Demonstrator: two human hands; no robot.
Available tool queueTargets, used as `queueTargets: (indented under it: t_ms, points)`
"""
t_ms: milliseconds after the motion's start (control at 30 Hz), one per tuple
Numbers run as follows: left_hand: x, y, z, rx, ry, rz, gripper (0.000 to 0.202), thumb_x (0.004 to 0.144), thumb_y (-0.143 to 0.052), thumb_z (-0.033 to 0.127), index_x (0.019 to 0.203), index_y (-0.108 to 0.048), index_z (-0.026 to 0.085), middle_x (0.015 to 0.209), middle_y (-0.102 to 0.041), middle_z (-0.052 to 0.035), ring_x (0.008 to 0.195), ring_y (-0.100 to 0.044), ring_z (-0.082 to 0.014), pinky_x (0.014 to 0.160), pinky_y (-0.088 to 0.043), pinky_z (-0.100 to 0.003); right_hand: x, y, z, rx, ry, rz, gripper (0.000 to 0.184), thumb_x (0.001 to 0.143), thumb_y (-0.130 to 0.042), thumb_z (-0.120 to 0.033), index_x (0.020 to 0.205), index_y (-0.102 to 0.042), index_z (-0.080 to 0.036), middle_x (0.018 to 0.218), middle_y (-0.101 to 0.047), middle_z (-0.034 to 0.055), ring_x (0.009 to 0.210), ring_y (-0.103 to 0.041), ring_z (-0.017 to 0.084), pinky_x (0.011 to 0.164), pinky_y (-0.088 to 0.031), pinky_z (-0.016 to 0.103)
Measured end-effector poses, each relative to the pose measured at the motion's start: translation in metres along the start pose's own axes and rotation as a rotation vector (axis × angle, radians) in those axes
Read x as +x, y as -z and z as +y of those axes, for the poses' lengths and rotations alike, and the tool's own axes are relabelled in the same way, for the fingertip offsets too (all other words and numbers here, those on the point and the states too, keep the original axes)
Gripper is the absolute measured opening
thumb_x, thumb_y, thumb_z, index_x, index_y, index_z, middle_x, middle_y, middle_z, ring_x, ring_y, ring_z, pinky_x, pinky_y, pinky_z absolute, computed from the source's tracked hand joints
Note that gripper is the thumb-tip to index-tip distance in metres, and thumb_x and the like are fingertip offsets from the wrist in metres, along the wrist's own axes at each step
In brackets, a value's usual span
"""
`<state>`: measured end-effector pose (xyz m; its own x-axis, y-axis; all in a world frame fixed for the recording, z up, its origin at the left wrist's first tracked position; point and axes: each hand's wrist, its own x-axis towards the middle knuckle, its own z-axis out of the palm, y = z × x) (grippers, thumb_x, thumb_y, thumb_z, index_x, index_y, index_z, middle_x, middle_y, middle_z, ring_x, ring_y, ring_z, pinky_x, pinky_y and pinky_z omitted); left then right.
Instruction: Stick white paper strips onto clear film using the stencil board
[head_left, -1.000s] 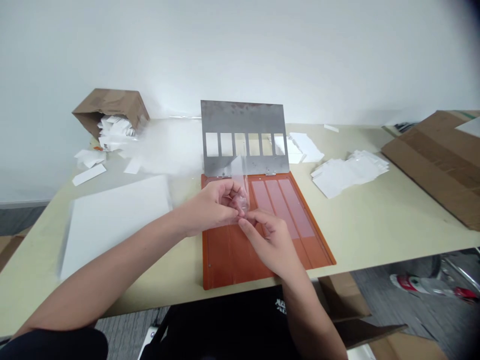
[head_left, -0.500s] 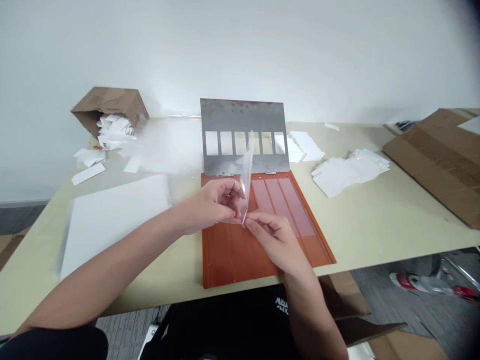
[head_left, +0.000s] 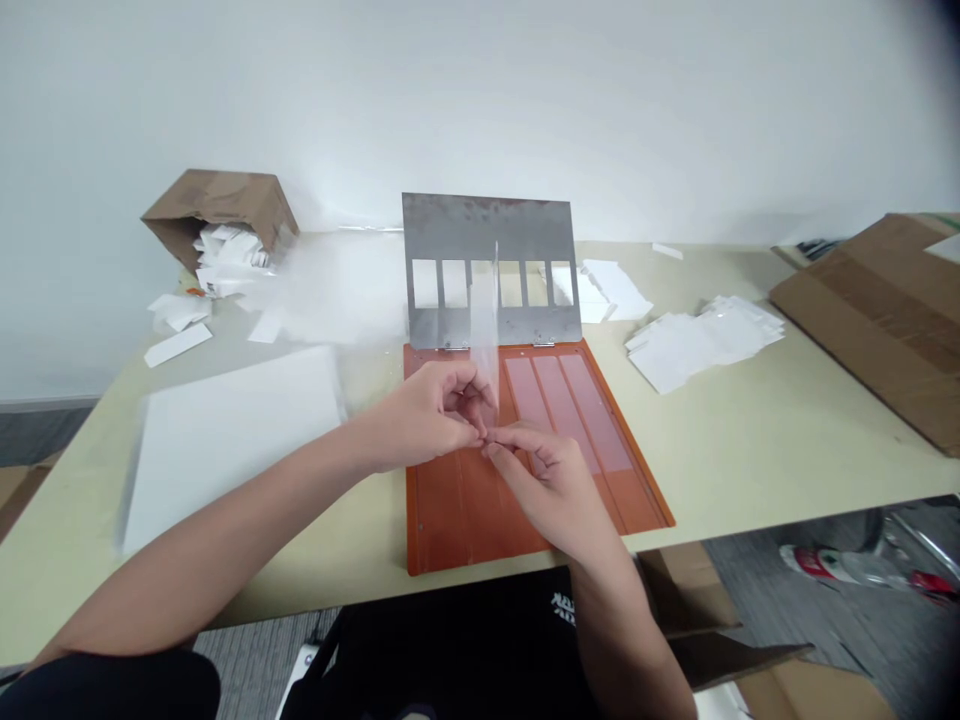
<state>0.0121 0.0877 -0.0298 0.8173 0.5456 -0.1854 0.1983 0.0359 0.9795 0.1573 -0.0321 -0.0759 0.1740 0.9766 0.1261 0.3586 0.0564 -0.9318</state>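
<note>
Between my two hands a thin clear plastic strip (head_left: pixel 485 330) stands nearly upright, its lower end pinched. My left hand (head_left: pixel 442 408) is closed, with thumb and fingers gripping that end. Touching it there, my right hand (head_left: pixel 536 470) has thumb and forefinger pressed together on the same edge. Both hands hover over an orange-brown tray (head_left: pixel 480 530) with long slots; clear strips (head_left: pixel 592 410) lie in the slots on its right. Hinged to its far edge, a grey metal plate (head_left: pixel 487 225) with a row of rectangular windows stands raised.
White sheets (head_left: pixel 232 440) lie on the left of the table, near a cardboard box (head_left: pixel 225 195) spilling white pieces (head_left: pixel 232 250). A pile of white slips (head_left: pixel 701 340) lies to the right, before a larger carton (head_left: pixel 885 310). Clear film (head_left: pixel 337 290) rests behind the sheets.
The plastic strip has turned from a sideways lean to nearly upright, its flat side showing more. My hands have stayed almost in place, fingertips drawn closer together.
</note>
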Motion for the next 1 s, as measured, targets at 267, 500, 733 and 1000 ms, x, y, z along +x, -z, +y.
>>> queueTargets:
  t_ms: [267, 500, 733, 1000]
  points:
    - [-0.0002, -0.0007, -0.0013, -0.027, -0.013, -0.029, 0.023, 0.064, -0.067, 0.008, 0.080, -0.053, 0.018, 0.073, -0.065, 0.0007, 0.073, -0.063, -0.0143, 0.073, -0.053, -0.032, -0.0013, -0.0003, 0.0003, -0.020, 0.023, 0.006, 0.024, 0.090, -0.051, -0.018, 0.089, -0.074, -0.023, 0.086, -0.073, 0.0023, 0.082, -0.066, 0.017, 0.074, -0.051, 0.030]
    - [-0.0018, -0.0038, 0.0017, 0.062, -0.019, 0.004, 0.020, 0.065, -0.064, 0.007, 0.079, -0.057, 0.018, 0.073, -0.062, 0.0011, 0.072, -0.062, -0.0140, 0.067, -0.051, -0.029, -0.0004, -0.0007, -0.0039, -0.146, 0.040, 0.034, 0.014, 0.087, -0.058, -0.023, 0.084, -0.072, -0.022, 0.076, -0.071, 0.0013, 0.072, -0.064, 0.016, 0.071, -0.051, 0.031]
    - [-0.0020, -0.0057, 0.0007, 0.065, -0.051, -0.003, 0.019, 0.064, -0.061, 0.004, 0.077, -0.058, 0.017, 0.072, -0.064, 0.0002, 0.070, -0.062, -0.0135, 0.064, -0.050, -0.026, -0.0011, -0.0018, -0.0017, -0.207, 0.022, 0.057, 0.018, 0.082, -0.053, -0.016, 0.079, -0.070, -0.023, 0.081, -0.074, 0.0012, 0.078, -0.068, 0.018, 0.076, -0.050, 0.033]
    - [-0.0021, -0.0059, 0.0006, 0.105, -0.061, 0.016, 0.019, 0.065, -0.059, 0.002, 0.078, -0.059, 0.017, 0.072, -0.064, 0.0003, 0.070, -0.062, -0.0135, 0.065, -0.050, -0.026, -0.0028, -0.0022, -0.0056, -0.225, 0.057, 0.054, 0.010, 0.081, -0.057, -0.020, 0.079, -0.066, -0.022, 0.075, -0.070, 0.0007, 0.074, -0.064, 0.017, 0.075, -0.049, 0.033]
